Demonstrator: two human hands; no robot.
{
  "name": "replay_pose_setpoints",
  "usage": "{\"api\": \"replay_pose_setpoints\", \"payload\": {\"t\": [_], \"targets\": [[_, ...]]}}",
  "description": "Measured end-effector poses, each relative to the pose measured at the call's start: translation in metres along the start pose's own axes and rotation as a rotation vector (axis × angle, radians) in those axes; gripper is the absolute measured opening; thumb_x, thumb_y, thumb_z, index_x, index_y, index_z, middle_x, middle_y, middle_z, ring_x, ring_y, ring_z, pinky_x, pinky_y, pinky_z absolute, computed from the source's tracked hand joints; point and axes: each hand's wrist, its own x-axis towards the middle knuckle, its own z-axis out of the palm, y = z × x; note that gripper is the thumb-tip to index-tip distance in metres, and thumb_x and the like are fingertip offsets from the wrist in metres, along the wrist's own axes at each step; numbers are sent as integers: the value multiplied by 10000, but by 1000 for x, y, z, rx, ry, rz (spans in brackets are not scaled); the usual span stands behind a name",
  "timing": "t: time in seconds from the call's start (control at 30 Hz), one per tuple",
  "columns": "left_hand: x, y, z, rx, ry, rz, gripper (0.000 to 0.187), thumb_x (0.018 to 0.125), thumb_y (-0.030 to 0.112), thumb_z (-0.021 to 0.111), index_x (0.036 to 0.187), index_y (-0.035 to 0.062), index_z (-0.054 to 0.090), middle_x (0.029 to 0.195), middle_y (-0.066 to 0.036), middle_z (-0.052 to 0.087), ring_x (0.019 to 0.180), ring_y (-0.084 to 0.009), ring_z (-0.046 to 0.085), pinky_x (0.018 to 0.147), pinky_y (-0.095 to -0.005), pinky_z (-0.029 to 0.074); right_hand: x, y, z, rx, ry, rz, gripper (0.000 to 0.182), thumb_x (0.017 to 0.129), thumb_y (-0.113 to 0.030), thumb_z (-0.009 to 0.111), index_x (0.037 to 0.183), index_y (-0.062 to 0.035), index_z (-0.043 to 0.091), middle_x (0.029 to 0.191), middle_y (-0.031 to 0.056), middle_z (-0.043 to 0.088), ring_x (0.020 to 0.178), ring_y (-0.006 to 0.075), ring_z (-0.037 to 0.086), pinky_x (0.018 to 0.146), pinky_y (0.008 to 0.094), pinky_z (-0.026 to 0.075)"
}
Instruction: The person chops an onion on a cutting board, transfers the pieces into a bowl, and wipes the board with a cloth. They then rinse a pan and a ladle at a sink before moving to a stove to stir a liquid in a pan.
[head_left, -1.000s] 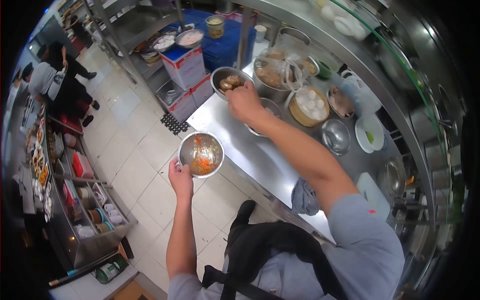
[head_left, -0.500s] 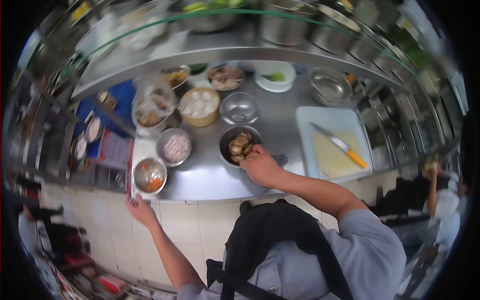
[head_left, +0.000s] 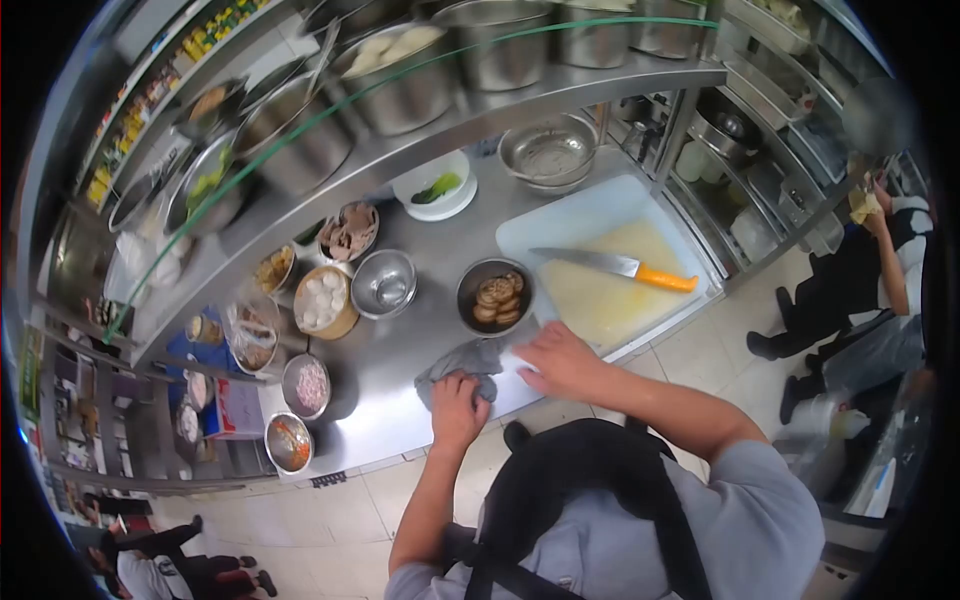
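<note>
My left hand (head_left: pixel 459 408) presses on a crumpled grey cloth (head_left: pixel 475 362) at the front of the steel counter, its fingers curled over it. My right hand (head_left: pixel 566 365), somewhat blurred, hovers right of the cloth with its fingers apart and nothing visible in them. Just beyond the hands stands a metal bowl (head_left: pixel 465 305) of brown slices (head_left: pixel 500 300) that look like mushroom. A knife (head_left: pixel 665 280) with an orange handle lies on the cutting board (head_left: pixel 530 228) to the right.
To the left stand a bowl of chopped pink pieces (head_left: pixel 308 388), a bowl with orange bits (head_left: pixel 289 443), a basket of white balls (head_left: pixel 325 302) and a metal bowl (head_left: pixel 384 283). A loaded shelf (head_left: pixel 420 120) overhangs the back. Another person (head_left: pixel 850 265) stands at far right.
My right hand has let go of the slices and moved away from their bowl. My left hand has come from the left edge onto the cloth. The view has turned.
</note>
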Motion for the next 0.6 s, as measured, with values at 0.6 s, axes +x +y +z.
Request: {"api": "replay_pose_setpoints", "payload": {"t": [0.6], "targets": [[346, 290, 99, -429, 59, -33, 516, 913, 106, 691, 1396, 29, 526, 1445, -169, 533, 1319, -292, 524, 1084, -426, 429, -351, 301, -260, 487, -205, 682, 317, 925, -301, 660, 1113, -49, 702, 1003, 144, 716, 911, 230, 670, 832, 362, 528]]}}
